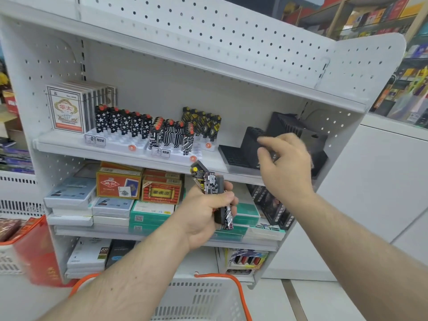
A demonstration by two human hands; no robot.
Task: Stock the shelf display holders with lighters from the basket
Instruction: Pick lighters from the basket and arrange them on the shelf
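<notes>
My left hand [206, 209] grips a bunch of patterned lighters [212, 188] in front of the middle shelf. My right hand [286, 163] hovers, blurred, before the black display holder [251, 141] at the right of the upper shelf, with its fingers loosely curled and nothing visible in them. White display holders [115, 141] on that shelf carry star-patterned lighters [122, 121], black-and-white circuit-patterned lighters [171, 135] and yellow-and-black lighters [201, 121]. The white basket with orange handles [203, 297] sits below my arms; its contents are hidden.
Card packs [67, 107] stand at the upper shelf's left end. Boxes of cards and other goods [118, 184] fill the lower shelves. A red bag in another basket [34, 246] is at left. Shelves of goods stand behind glass at far right [405, 89].
</notes>
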